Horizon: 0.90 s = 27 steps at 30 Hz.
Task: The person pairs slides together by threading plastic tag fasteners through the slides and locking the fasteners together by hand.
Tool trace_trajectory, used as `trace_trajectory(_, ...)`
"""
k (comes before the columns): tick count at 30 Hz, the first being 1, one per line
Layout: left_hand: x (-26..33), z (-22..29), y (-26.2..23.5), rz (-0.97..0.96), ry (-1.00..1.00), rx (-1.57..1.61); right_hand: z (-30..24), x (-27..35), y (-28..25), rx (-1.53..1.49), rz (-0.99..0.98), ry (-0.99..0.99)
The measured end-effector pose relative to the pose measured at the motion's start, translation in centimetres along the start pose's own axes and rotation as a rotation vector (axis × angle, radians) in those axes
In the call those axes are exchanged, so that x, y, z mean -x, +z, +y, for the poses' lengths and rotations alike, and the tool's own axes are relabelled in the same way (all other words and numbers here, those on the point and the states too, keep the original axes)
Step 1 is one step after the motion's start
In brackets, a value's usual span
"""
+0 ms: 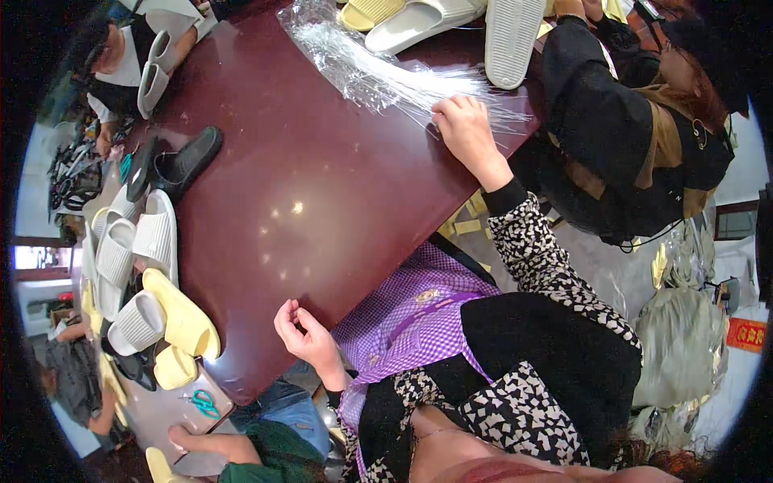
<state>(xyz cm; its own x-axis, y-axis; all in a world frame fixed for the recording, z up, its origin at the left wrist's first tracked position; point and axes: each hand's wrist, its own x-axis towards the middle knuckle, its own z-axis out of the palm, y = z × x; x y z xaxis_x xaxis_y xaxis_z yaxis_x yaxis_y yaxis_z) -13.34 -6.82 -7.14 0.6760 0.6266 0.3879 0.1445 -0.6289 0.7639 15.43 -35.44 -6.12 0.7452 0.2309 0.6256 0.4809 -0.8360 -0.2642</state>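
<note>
Across the dark red table, my right hand reaches to a fanned bundle of thin clear plastic strands. Its fingers are bent down and closed at the strands' loose ends; the fingertips are partly hidden. The other end of the bundle lies in a clear plastic wrap. My left hand hovers by the near table edge, loosely curled, with a gap between thumb and fingers and nothing seen in it. Just beyond the strands lie a white slide sandal and an upturned white sandal showing its ribbed sole.
At the left, grey, white and yellow slide sandals are heaped, with a black pair beyond. Teal-handled scissors lie near a co-worker's arm. A person in black and brown sits close on my right. Another works at the far left.
</note>
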Motion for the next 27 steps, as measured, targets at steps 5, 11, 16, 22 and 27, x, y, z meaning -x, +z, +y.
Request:
trace_trajectory(5,0.1,-0.1,0.2,-0.003,0.004,0.000,-1.1,-1.3,0.6,-0.016,-0.039,-0.051)
trace_trajectory(11,0.3,-0.4,0.0,0.011,0.013,0.001,-1.6,-2.0,2.3,0.030,-0.115,-0.050)
trace_trajectory(16,0.1,0.1,0.0,0.005,0.023,-0.019,-1.3,-2.0,2.7,0.009,-0.092,-0.053)
trace_trajectory(22,0.1,0.3,-0.2,-0.009,0.031,-0.039,-1.1,-1.7,1.4,-0.001,-0.003,-0.052)
trace_trajectory(27,0.0,0.0,-0.1,-0.016,0.010,-0.034,-1.1,-1.0,-1.2,-0.085,-0.062,0.063)
